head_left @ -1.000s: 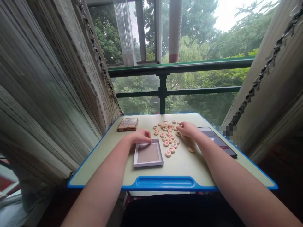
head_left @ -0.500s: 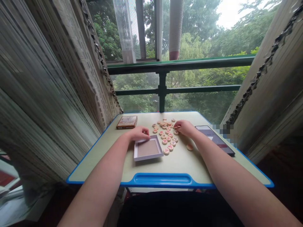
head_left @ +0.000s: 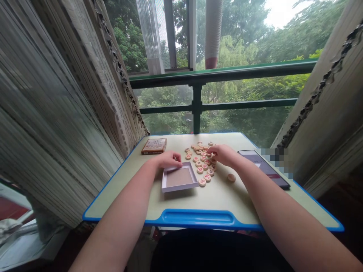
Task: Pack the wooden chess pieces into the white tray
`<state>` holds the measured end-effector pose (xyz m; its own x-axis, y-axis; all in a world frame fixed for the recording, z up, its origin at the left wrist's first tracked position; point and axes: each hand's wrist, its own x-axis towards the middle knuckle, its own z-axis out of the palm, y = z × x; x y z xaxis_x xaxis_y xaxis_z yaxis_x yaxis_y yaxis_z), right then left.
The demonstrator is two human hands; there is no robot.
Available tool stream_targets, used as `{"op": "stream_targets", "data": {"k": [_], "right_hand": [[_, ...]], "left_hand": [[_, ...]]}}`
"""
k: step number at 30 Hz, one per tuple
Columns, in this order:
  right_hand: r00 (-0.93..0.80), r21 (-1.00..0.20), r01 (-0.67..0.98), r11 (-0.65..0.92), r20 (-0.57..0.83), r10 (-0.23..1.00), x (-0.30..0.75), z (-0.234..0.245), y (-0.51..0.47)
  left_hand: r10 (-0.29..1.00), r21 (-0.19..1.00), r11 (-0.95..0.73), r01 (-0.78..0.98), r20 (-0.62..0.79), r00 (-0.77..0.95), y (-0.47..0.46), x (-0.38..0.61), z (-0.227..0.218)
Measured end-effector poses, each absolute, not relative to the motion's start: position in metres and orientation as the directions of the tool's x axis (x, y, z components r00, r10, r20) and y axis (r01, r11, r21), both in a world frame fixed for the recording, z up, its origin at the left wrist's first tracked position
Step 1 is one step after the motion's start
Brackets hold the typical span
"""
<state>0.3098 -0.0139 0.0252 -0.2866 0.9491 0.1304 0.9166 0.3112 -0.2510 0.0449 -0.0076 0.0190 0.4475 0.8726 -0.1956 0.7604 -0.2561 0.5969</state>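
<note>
My left hand [head_left: 167,159] rests with curled fingers on the far rim of a shallow white box tray [head_left: 179,179] with a brown bottom. My right hand [head_left: 222,154] lies over the right side of a scatter of several round wooden chess pieces [head_left: 202,163] with red marks, its fingers bent down among them; whether it grips one is hidden. One plain piece [head_left: 231,177] lies apart, just beside my right forearm.
The small table [head_left: 136,196] has a blue rim and a blue handle slot at its near edge. A brown box lid [head_left: 154,146] lies at the far left, a dark phone [head_left: 263,168] at the right. Curtains hang on both sides; a green railing stands behind.
My right hand has slid a little left and nearer over the pieces. My left hand stays on the tray's rim. The camera has shifted slightly.
</note>
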Motion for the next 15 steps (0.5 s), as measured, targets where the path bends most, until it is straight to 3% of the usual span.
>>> {"op": "stream_targets", "data": {"k": [4,7,15], "right_hand": [[-0.155,-0.315,0.925,0.212,0.196,0.968,0.311,0.0266,-0.0124],[-0.103,-0.319,0.937,0.14,0.13,0.986,0.3089,0.0247,-0.0116],[-0.108,-0.259,0.957,0.133,0.109,0.988,0.3061,0.0176,-0.0074]], "left_hand": [[0.861,0.589,-0.269,0.762,-0.207,0.464,-0.0061,0.0453,0.02],[0.862,0.589,-0.273,0.761,-0.201,0.465,-0.0081,0.0468,0.0202],[0.88,0.629,-0.271,0.729,-0.145,0.453,-0.0132,0.0525,0.0164]]}}
